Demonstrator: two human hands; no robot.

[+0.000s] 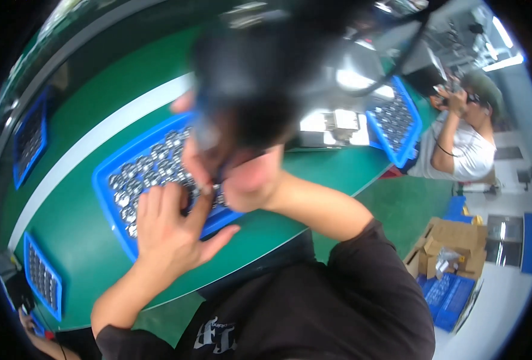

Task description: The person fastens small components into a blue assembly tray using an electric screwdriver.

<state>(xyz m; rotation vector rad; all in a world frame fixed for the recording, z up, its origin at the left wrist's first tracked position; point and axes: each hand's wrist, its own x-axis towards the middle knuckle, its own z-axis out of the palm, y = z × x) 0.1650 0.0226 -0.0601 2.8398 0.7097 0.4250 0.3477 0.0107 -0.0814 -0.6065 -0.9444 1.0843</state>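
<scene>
My left hand (173,225) rests over the near edge of a blue tray (111,204) filled with small shiny metal parts (149,168). Its fingers reach down among the parts and its thumb stands apart; I see nothing held in it. Close beside it, my right hand (251,183) is over the tray's right part. A large, blurred dark object (248,72) near the camera hides much of that hand. A fingertip of it shows next to my left index finger, but whether it grips anything is hidden.
The tray lies on a green table (314,174). Further blue trays stand at the left (42,276), far left (30,141) and right (392,123). A metal fixture (341,126) sits right of my tray. At right, a co-worker (470,132) raises their hands; an open cardboard box (452,240) lies nearby.
</scene>
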